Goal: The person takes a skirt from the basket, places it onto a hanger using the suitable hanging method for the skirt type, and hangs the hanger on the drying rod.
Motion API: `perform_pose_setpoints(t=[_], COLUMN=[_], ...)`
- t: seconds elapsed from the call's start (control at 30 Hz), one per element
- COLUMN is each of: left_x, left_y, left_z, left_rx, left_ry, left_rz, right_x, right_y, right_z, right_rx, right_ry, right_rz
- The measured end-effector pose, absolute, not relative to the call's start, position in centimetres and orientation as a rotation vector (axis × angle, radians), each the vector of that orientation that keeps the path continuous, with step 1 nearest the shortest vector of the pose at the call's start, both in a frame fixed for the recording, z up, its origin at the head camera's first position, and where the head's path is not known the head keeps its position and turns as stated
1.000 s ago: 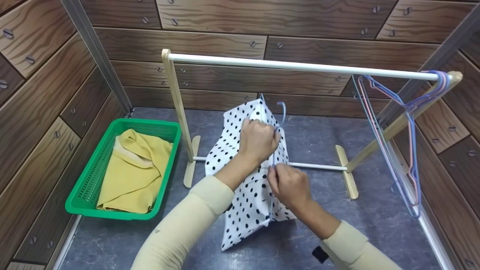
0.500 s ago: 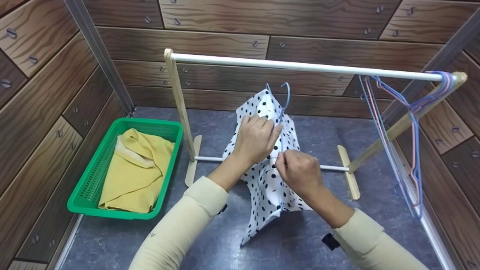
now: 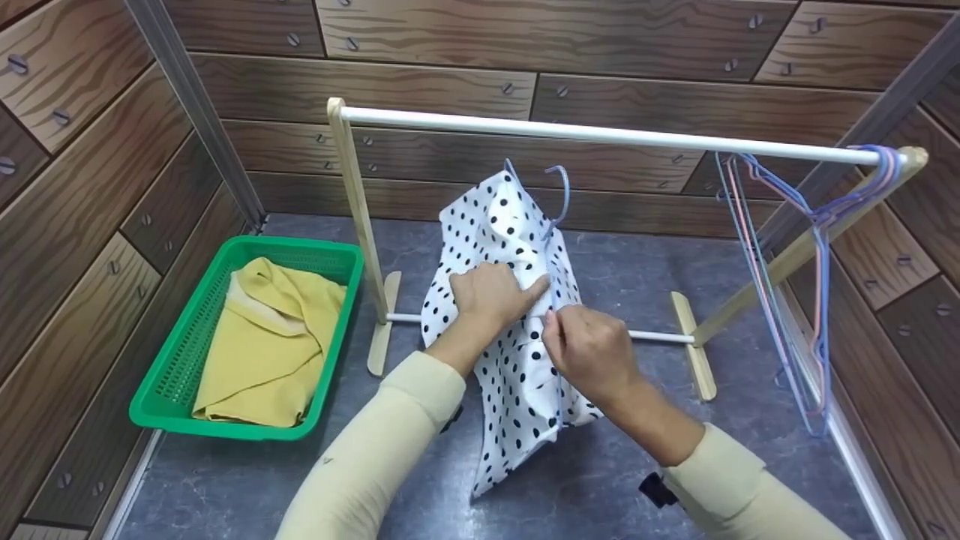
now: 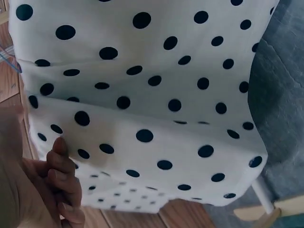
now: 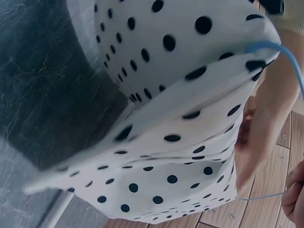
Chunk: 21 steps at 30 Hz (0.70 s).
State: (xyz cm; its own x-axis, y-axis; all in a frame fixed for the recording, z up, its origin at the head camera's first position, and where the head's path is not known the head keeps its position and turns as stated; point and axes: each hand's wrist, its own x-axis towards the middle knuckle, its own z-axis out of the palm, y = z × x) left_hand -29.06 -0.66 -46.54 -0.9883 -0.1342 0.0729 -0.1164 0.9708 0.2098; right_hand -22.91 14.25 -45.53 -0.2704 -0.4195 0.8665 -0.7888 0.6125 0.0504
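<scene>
A white polka-dot cloth (image 3: pixel 506 225) with black dots hangs on a blue clothes hanger (image 3: pixel 565 196), whose hook stands above its far part. My right hand (image 3: pixel 592 349) grips the hanger's wire bar; in the right wrist view the thin wire runs to the curled fingers (image 5: pixel 294 194). My left hand (image 3: pixel 487 292) lies at the left side of the cloth, thumb stretched toward the hanger. In the left wrist view its fingers (image 4: pixel 64 180) are loosely bent beside the polka-dot cloth (image 4: pixel 142 135) and pinch nothing. Folds of cloth hide part of the hanger.
A clothes rack with a white top rail (image 3: pixel 600 133) stands behind and above my hands. Several hangers (image 3: pixel 821 217) hang at its right end. On the left, a green basket (image 3: pixel 142 409) holds a folded yellow cloth (image 3: pixel 274 360). Wood-patterned walls surround the floor.
My left hand has loosened and slid nearer along the cloth, its thumb now spread. The hanger and cloth rose and shifted right, then swung slightly back left, held by my right hand.
</scene>
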Motion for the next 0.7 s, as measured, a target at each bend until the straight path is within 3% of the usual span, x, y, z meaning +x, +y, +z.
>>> perform_pose_setpoints(t=[0.47, 0.7], left_x=[-29.7, -28.9], left_y=[0.7, 0.3], left_z=[-48.0, -47.7], left_rx=[0.343, 0.12], left_ry=[-3.06, -3.0], left_rz=[-0.589, -0.514], right_x=[-22.3, -22.7], right_y=[14.7, 15.3], right_z=[-45.9, -45.5], right_rx=[0.983, 0.957], right_ry=[-1.88, -1.913], right_rz=[0.579, 0.586])
